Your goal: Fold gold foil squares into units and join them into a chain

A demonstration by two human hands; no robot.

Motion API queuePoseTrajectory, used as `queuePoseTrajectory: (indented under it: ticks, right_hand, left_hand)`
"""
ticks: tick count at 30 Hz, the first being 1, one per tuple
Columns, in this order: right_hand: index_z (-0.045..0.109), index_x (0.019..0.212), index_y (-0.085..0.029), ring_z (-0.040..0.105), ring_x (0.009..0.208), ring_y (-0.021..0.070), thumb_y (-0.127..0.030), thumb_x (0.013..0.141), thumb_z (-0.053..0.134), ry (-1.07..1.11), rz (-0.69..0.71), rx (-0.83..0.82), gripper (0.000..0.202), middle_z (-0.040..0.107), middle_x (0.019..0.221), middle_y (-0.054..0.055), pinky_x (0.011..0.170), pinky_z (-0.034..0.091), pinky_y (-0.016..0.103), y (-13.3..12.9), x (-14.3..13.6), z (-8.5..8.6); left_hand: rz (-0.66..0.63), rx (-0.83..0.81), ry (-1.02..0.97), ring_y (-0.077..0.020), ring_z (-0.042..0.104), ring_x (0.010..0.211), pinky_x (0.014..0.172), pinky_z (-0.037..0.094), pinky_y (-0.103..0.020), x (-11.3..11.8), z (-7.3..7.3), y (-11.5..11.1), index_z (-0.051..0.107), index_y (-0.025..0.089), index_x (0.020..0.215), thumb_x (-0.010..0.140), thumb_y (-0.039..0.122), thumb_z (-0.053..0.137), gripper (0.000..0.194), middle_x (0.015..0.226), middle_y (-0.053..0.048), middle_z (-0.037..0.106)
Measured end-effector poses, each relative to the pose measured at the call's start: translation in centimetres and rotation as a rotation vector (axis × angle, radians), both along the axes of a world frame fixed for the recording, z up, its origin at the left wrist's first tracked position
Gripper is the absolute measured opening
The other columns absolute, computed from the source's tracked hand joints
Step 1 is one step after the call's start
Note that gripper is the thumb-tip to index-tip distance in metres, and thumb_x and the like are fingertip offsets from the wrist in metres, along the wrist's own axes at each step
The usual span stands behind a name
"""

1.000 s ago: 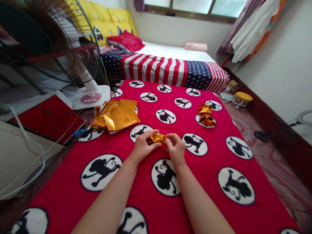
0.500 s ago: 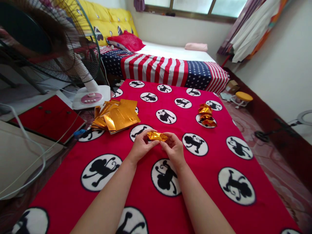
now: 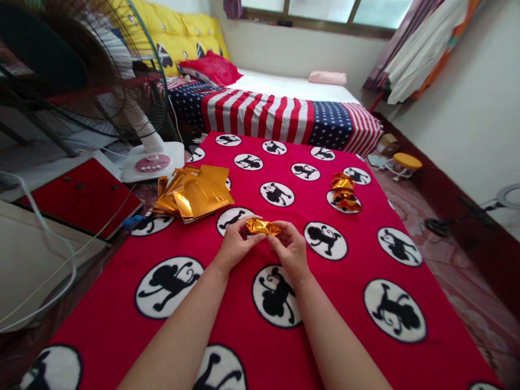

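- Centrally, a person's bare hands meet over a red cloth (image 3: 320, 298), a gold foil piece (image 3: 263, 227) pinched between them.
- The left hand (image 3: 239, 242) grips one end of the foil piece, its thumb on the near side and its fingers curled behind.
- The right hand (image 3: 290, 246) pinches the opposite end in the same manner, the two thumbs close together at the near edge.
- The foil piece, creased and shiny, lies crosswise between the hands; whether it touches the cloth is impossible to tell.
- At far left on the cloth, flat gold sheets (image 3: 203, 190) lie fanned in an uneven, overlapping pile.
- To the right, beyond the right hand, folded gold pieces (image 3: 344, 193) form a short row, pressed close to one another.
- White discs bearing black monkey figures pattern the cloth beneath.
- A fan (image 3: 153, 142) stands beside the cloth at left, its blades blurred.
- In the background, a bed (image 3: 280, 85) holds a red pillow (image 3: 213, 67) and a pink bundle (image 3: 327, 78), below a window (image 3: 320, 10).
- On the floor at right, a yellow-topped stool (image 3: 407, 161) stands near a box (image 3: 387, 143).
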State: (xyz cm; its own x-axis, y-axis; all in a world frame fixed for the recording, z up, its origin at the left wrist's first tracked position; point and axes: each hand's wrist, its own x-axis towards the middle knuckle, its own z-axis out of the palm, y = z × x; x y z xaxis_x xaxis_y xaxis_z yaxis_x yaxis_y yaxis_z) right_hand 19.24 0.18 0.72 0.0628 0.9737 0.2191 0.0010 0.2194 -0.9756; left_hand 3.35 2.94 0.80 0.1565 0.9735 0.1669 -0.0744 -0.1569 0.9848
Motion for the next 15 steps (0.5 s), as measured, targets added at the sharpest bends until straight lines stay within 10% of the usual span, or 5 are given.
queuePoseTrajectory:
  ticks: [15]
  right_hand:
    - [0.06, 0.106, -0.021, 0.063, 0.067, 0.0138, -0.031, 0.08, 0.071, -0.02, -0.011, 0.012, 0.03, 0.068, 0.088, 0.002, 0.057, 0.053, 0.025, 0.05, 0.15, -0.06]
  left_hand:
    - [-0.005, 0.023, 0.057, -0.0217, 0.068, 0.094, 0.083, 0.053, -0.029, -0.26, -0.22, 0.09, 0.067, 0.017, 0.117, 0.075, 0.037, 0.077, 0.047, 0.107, -0.008, 0.072]
